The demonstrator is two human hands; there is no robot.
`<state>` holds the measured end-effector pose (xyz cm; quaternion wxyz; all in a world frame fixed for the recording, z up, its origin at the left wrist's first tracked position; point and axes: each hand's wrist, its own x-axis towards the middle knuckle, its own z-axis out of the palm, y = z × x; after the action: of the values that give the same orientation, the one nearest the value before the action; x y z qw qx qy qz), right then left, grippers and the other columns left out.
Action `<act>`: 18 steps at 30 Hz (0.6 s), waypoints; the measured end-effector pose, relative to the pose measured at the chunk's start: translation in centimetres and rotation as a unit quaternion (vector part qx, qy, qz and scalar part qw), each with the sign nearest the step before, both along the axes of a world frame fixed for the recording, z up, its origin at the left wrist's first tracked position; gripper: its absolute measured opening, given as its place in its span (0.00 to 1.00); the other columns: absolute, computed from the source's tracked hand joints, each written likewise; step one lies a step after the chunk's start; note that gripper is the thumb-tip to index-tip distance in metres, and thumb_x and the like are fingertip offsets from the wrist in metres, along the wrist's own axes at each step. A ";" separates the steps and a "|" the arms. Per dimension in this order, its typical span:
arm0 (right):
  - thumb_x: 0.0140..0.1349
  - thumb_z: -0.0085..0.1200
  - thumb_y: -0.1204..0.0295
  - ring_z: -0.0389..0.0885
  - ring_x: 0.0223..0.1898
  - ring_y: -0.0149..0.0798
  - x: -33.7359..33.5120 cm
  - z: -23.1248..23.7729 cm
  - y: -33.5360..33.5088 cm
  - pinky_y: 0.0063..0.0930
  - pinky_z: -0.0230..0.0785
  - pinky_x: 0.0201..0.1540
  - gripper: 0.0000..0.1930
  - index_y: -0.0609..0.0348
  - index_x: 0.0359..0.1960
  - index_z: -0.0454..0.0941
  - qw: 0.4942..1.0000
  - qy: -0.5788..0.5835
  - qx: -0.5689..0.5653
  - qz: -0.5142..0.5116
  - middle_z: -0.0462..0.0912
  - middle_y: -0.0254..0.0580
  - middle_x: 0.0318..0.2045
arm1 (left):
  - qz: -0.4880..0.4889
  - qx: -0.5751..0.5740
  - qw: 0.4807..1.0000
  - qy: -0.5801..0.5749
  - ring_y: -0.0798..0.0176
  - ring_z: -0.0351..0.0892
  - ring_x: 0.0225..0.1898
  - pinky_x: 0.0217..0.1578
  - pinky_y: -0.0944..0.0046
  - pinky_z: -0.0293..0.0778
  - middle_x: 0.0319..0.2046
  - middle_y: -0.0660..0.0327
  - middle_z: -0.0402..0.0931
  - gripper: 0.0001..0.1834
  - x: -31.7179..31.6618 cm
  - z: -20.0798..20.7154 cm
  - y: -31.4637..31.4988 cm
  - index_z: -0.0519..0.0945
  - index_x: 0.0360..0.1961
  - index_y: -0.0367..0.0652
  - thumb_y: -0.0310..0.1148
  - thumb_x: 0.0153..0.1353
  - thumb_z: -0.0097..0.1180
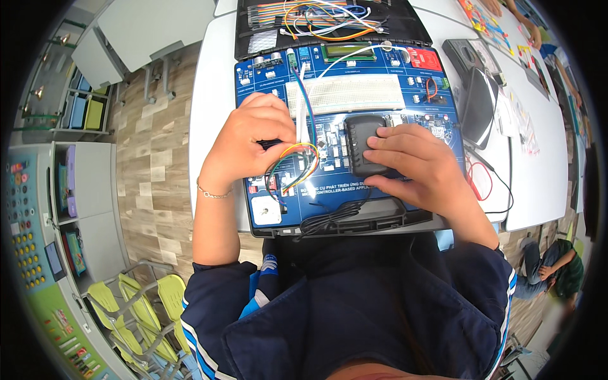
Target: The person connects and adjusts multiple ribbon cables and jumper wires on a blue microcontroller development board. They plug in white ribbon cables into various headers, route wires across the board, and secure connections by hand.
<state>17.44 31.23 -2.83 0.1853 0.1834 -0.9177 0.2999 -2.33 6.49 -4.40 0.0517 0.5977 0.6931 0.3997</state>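
Observation:
My right hand [415, 158] has its fingers over a black box with ridged edges, perhaps a power adapter [362, 149], which rests on the blue electronics training board [367, 218]. A coiled black cable [332, 218] lies along the board's near edge. At the board's left side my left hand [256, 136] is closed, thumb against fingers. Something dark shows between them, too small to make out. Beside that thumb, coloured jumper wires [315, 158] arch over the board. White flat strips rise past the fingers toward the white breadboard [361, 94].
The board sits in an open black case whose lid [253, 44] holds more wires. To the right lie a dark multimeter [465, 57], a black pouch [478, 104] and red and black leads [478, 180]. Other people's hands [532, 31] are at the far right.

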 end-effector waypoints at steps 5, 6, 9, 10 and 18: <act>0.44 0.77 0.73 0.84 0.53 0.47 0.0 0.0 0.0 0.38 0.78 0.53 0.23 0.58 0.45 0.86 1.000 -0.001 -0.003 0.001 0.87 0.40 0.47 | -0.001 -0.003 1.000 -0.018 0.56 0.81 0.35 0.44 0.58 0.75 0.25 0.61 0.83 0.07 -0.3 -0.1 0.0 0.84 0.23 0.39 0.23 0.44 0.72; 0.44 0.77 0.73 0.84 0.53 0.47 0.0 0.0 0.0 0.38 0.78 0.53 0.23 0.58 0.45 0.86 1.000 0.000 -0.001 0.000 0.87 0.40 0.47 | 0.000 -0.001 1.000 -0.015 0.56 0.80 0.34 0.43 0.59 0.75 0.25 0.60 0.83 0.06 -0.4 -0.2 0.1 0.85 0.24 0.40 0.24 0.44 0.72; 0.45 0.77 0.74 0.84 0.53 0.47 0.0 -0.1 -0.1 0.38 0.78 0.52 0.23 0.58 0.45 0.86 1.000 0.005 0.001 0.000 0.87 0.40 0.47 | -0.001 0.009 1.000 -0.018 0.57 0.79 0.32 0.41 0.60 0.75 0.23 0.60 0.83 0.05 -0.5 -0.4 0.2 0.87 0.24 0.40 0.25 0.44 0.71; 0.45 0.77 0.74 0.84 0.53 0.47 0.0 -0.1 -0.1 0.38 0.78 0.52 0.22 0.58 0.45 0.86 1.000 0.006 0.001 0.000 0.87 0.40 0.47 | -0.004 0.014 0.999 -0.029 0.57 0.79 0.32 0.41 0.60 0.75 0.23 0.60 0.82 0.05 -0.4 -0.5 0.2 0.86 0.24 0.39 0.25 0.44 0.71; 0.46 0.75 0.71 0.84 0.51 0.45 -0.1 0.0 -0.1 0.36 0.79 0.51 0.20 0.55 0.44 0.87 1.000 0.011 0.019 -0.010 0.87 0.36 0.47 | -0.018 0.013 0.997 -0.079 0.55 0.80 0.36 0.46 0.58 0.75 0.25 0.58 0.83 0.05 -1.0 -1.0 0.3 0.87 0.25 0.37 0.25 0.46 0.72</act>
<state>17.34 31.11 -2.81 0.1944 0.1807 -0.9231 0.2782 -3.32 6.81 -5.36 0.1058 0.5774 0.6707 0.4534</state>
